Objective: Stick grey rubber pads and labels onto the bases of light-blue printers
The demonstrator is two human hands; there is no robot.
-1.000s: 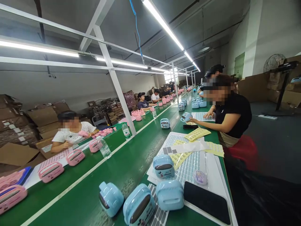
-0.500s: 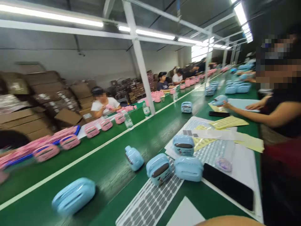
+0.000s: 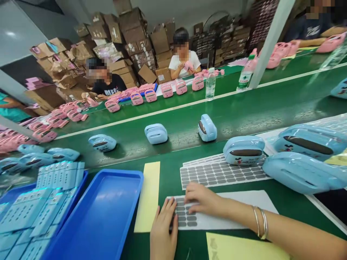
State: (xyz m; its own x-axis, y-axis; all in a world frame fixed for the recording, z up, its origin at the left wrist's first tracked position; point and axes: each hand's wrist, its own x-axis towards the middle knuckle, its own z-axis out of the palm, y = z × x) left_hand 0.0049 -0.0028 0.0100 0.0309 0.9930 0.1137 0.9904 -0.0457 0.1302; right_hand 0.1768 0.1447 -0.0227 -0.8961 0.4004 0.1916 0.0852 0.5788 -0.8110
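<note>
The sticker sheet of small grey pads lies near the tabletop's near edge. The left hand presses flat on its left end, grip released, grasping nothing. The right hand picks at a pad with its fingertips; peeling from a corner should lift it cleanly. A second grey-pad sheet lies just beyond, a blue tray left.

Grey-dotted white sticker sheet, pale yellow paper, bright blue tray, green table.
</note>
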